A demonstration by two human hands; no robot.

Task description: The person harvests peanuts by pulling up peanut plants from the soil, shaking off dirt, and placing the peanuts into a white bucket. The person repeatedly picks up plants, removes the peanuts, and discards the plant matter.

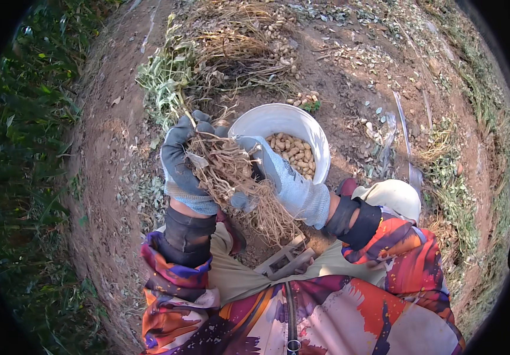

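A dry, uprooted peanut plant (222, 168) lies across both my gloved hands, its tangled roots hanging toward my lap and its leafy green tops pointing away to the upper left. My left hand (181, 157), in a grey-and-blue work glove, is closed round the stems. From the other side, my right hand (281, 174) grips into the root tangle; its fingertips are partly hidden by roots. Just beyond the right hand stands a white bucket (320, 133). Harvested peanuts (293, 151) in their shells cover its bottom.
A heap of pulled peanut plants (237, 53) lies on the soil ahead. A few loose peanuts (305, 99) sit behind the bucket. Tall green plants (24, 177) line the left side. Strips of plastic film (406, 130) lie at right. Under me is a wooden stool (284, 257).
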